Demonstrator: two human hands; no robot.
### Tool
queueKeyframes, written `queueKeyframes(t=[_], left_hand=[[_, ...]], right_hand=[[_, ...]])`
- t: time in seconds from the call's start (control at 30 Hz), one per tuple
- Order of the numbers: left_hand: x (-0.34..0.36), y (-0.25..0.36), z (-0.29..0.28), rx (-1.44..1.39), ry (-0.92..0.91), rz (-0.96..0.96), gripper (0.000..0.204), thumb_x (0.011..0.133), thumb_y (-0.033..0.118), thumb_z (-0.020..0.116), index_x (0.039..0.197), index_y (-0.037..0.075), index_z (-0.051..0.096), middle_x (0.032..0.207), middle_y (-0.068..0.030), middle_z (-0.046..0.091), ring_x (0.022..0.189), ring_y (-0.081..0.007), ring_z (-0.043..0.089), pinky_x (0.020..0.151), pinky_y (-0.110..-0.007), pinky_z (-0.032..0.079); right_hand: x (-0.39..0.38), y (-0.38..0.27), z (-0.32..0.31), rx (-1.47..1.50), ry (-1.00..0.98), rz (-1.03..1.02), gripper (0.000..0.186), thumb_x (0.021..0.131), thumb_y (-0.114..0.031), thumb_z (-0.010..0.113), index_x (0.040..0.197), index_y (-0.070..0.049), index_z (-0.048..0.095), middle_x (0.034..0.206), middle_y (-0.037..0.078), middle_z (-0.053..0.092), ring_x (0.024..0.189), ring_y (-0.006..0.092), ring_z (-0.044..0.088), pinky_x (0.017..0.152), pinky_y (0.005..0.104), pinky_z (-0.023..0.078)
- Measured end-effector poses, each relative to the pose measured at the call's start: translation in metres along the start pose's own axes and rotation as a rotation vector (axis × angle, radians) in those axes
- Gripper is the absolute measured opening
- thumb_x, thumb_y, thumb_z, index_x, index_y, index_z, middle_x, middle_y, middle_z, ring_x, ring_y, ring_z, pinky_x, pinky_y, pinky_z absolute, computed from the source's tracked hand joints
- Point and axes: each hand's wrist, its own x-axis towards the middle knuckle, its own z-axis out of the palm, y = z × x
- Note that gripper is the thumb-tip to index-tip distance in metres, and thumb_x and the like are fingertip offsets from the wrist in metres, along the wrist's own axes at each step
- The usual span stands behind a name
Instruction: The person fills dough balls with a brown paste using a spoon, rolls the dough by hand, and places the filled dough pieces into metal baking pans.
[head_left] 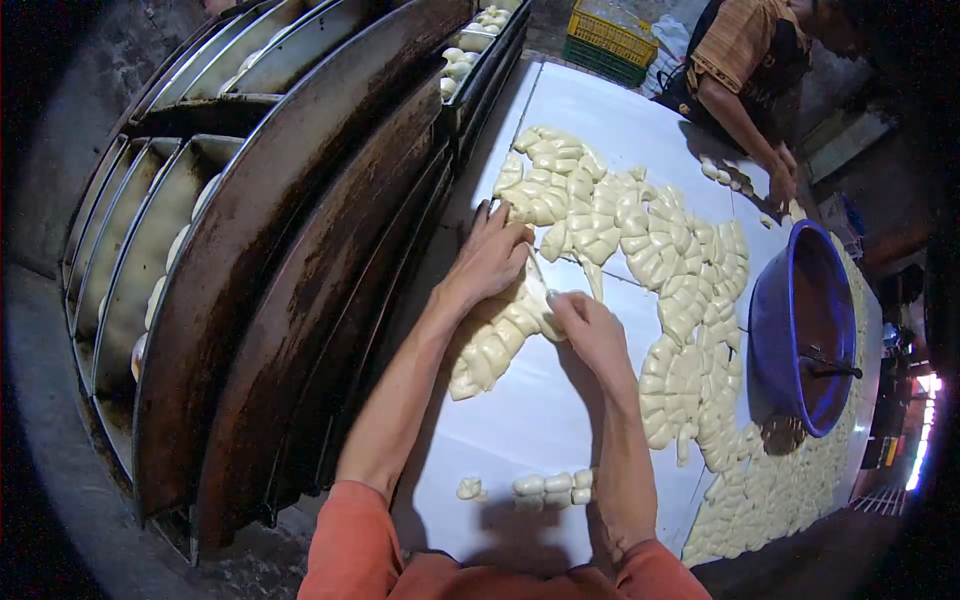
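Pieces of pale dough (pixel 492 345) lie in a scored-looking cluster on the white table under my hands. My left hand (pixel 492 255) presses down at the cluster's far end, its fingers curled over the dough and its thumb toward the right. Just right of the cluster, my right hand (pixel 595 335) is closed in a pinch. From its fingertips a thin, pale, blade-like strip (pixel 537 268) slants up toward my left thumb; its handle, if any, is hidden. A broad sheet of joined dough pieces (pixel 670 260) spreads beyond both hands.
Dark metal trays (pixel 310 180) stacked on edge stand close at left, some holding dough balls. A purple basin (pixel 800 330) with a dark-handled tool (pixel 830 368) sits at right. Small dough pieces (pixel 553 489) lie near me. Across the table, another person's hand (pixel 782 185) handles dough beside plastic crates (pixel 612 40).
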Motion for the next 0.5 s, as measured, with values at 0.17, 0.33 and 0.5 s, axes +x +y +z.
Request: queueKeyframes(t=[0.17, 0.33, 0.5], left_hand=[[-0.008, 0.021, -0.007, 0.070, -0.071, 0.101, 0.030, 0.090, 0.025, 0.065, 0.118, 0.021, 0.072, 0.152, -0.0277, 0.037, 0.146, -0.0548, 0.017, 0.119, -0.061, 0.022], [-0.013, 0.015, -0.003, 0.167, -0.040, 0.157, 0.020, 0.084, 0.027, 0.075, 0.103, 0.020, 0.073, 0.155, -0.0246, 0.036, 0.148, -0.0524, 0.017, 0.113, -0.066, 0.030], [-0.011, 0.015, 0.012, 0.144, 0.134, 0.009, 0.018, 0.086, 0.020, 0.070, 0.102, 0.012, 0.071, 0.152, -0.0257, 0.038, 0.145, -0.0503, 0.026, 0.111, -0.061, 0.036]], right_hand=[[0.019, -0.006, 0.024, -0.316, 0.185, -0.200, 0.048, 0.090, -0.046, 0.062, 0.105, -0.001, 0.071, 0.093, 0.022, 0.072, 0.094, 0.0388, 0.069, 0.085, 0.0468, 0.051], [0.009, -0.004, 0.011, 0.037, 0.032, -0.134, 0.028, 0.081, -0.023, 0.063, 0.091, 0.003, 0.065, 0.077, 0.016, 0.066, 0.070, 0.0279, 0.064, 0.069, 0.0396, 0.050], [-0.030, 0.042, -0.009, 0.941, -0.078, 0.087, 0.015, 0.079, -0.001, 0.065, 0.082, -0.007, 0.052, 0.076, 0.000, 0.053, 0.066, 0.0102, 0.053, 0.059, 0.0240, 0.047]])
